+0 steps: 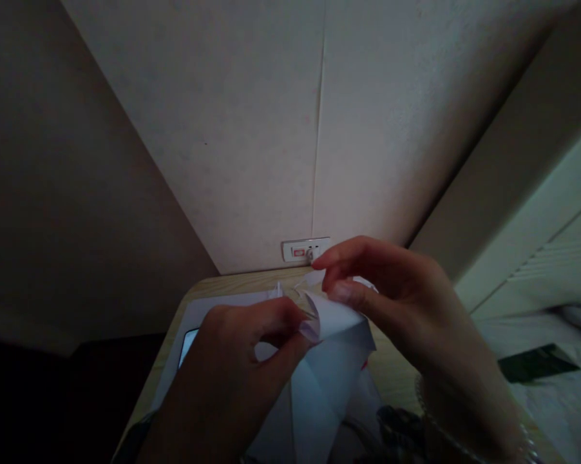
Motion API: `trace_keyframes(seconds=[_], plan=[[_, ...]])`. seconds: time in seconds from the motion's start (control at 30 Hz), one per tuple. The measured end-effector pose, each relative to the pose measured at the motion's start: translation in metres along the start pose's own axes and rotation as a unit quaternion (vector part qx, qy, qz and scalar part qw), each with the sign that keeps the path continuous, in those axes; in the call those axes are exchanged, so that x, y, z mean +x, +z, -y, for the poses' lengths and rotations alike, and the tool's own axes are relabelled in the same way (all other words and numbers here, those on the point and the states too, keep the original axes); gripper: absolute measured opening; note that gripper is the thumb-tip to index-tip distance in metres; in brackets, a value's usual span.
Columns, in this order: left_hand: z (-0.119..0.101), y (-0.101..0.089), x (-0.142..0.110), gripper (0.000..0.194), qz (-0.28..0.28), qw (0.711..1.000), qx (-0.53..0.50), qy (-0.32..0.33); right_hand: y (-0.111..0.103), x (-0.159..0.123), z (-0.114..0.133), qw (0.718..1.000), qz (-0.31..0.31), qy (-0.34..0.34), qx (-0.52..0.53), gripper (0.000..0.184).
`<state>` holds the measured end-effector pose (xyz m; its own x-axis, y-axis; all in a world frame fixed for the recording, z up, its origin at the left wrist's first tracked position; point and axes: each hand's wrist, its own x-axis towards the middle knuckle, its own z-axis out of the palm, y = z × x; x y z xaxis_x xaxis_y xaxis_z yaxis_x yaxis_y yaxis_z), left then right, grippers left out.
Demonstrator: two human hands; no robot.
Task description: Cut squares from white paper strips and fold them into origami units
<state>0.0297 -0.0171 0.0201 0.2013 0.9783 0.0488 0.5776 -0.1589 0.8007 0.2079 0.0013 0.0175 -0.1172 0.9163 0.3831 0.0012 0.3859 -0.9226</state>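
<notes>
Pinching the folded paper (326,380) at its upper left corner, my left hand (232,367) was clamped on it between thumb and forefinger. The paper's long axis ran up and down the view: the upper end pointed away from me, toward the wall (242,161), and the lower part extended back toward my body. A fold at the upper end stood open near my left fingertips, and a corner projected to the right, below my right hand (406,296).

My left forearm entered from the lower left, back of the hand facing up, thumb extended toward the right. My right forearm entered from the lower right, with a bracelet (419,390) at the wrist. The right hand arched over the paper, forefinger bent, thumb at the upper edge; I could not tell whether its fingertips were closed on the paper.

The paper was located between the two hands, its lower part below both, over the table (232,281). The hands were near each other but apart. A white sheet (198,316) lay on the table to the left, with a lit screen (188,345) partly hidden by my left hand. A socket (293,250) was set in the wall behind the table.
</notes>
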Motion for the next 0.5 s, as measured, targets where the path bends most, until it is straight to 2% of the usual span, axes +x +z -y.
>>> trace_keyframes(seconds=[0.13,0.23,0.3,0.43,0.5], plan=[[0.003,0.001,0.002,0.024,-0.007,1.0,0.001,0.004,-0.004,-0.001,0.001,1.0,-0.016,-0.009,0.009,0.013],[0.002,0.002,0.002,0.023,-0.001,1.0,-0.003,0.0,-0.005,0.0,0.002,0.998,0.046,0.031,0.014,0.003],[0.0,0.002,0.002,0.025,0.003,1.0,0.014,-0.011,-0.003,0.0,0.002,0.997,0.057,0.052,0.022,0.008],[-0.008,0.002,-0.001,0.033,0.04,0.998,0.042,-0.003,0.003,-0.004,0.003,0.999,-0.032,0.022,-0.035,0.031],[-0.011,0.003,-0.003,0.034,0.042,0.998,0.05,-0.012,0.006,-0.008,0.004,0.995,-0.063,0.005,-0.077,0.04]])
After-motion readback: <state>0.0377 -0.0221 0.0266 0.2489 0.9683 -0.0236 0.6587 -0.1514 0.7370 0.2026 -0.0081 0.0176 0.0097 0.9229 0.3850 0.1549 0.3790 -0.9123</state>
